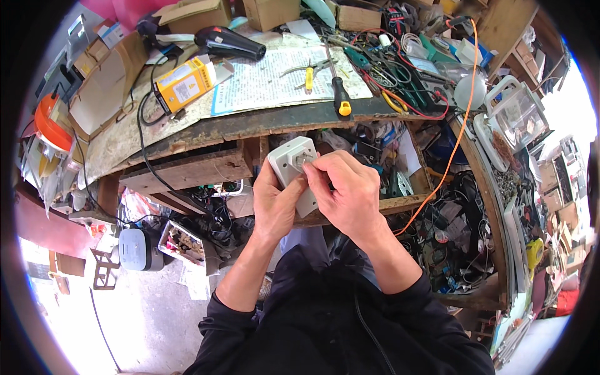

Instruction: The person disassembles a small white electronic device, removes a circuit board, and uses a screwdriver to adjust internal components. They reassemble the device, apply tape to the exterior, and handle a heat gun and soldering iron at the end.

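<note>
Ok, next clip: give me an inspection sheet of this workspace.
Surface: worn wooden bench, papered with a printed sheet.
Job's things: grey-white box unit, held before the bench edge.
Clutter: black hair dryer, yellow carton, screwdriver, pliers, cardboard boxes.
Grippers: left hand grips the unit; right hand fingers its front.
Cables: orange cable, black cord, tangled leads.
Surroundings: concrete floor, clear lidded container.

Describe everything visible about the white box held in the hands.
The white box is a small, rounded block, plastic by its look, with a round recess in its upper face. It is tilted and held in the air in front of the cluttered workbench. The left hand grips its left side and underside; the right hand covers its right part, fingertips at the recess. Its lower part is hidden.
</note>
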`<act>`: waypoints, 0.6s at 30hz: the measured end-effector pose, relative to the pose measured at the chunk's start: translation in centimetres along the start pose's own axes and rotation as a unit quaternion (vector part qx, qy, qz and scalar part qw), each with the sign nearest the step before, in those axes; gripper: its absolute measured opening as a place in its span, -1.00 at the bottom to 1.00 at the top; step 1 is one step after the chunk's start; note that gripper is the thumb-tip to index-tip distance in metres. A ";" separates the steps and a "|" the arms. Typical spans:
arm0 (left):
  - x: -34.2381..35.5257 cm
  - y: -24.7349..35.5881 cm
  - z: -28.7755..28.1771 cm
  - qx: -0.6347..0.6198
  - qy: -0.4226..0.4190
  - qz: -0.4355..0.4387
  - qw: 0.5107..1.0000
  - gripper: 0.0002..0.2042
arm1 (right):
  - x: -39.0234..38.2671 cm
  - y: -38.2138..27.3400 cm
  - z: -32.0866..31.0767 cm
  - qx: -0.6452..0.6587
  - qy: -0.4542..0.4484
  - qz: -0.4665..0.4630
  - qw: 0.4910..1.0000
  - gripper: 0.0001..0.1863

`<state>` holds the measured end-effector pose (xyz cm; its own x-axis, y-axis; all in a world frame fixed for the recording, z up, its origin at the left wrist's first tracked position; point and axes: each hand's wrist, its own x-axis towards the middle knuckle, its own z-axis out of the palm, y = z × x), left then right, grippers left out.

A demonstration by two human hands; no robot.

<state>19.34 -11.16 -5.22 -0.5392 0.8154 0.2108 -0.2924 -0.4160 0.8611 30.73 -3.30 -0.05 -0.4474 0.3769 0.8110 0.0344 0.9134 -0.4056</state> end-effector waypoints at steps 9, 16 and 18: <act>0.3 -0.1 -0.1 0.011 -0.017 0.001 1.000 -0.62 | 0.0 0.1 0.5 0.003 0.048 -0.038 0.998 -0.87; 0.3 -0.1 0.2 -0.071 -0.025 -0.042 0.996 -0.62 | -0.3 -0.1 0.4 -0.009 0.040 -0.031 0.999 -0.88; 0.3 0.0 0.3 -0.082 -0.031 -0.045 0.995 -0.63 | -0.4 0.0 0.5 -0.008 0.049 -0.035 0.998 -0.88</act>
<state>19.38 -10.81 -5.02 -0.4558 0.8739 0.1686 -0.4651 -0.3954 0.7920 30.48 -3.56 -0.61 -0.3595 0.3248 0.8748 0.0211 0.9401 -0.3404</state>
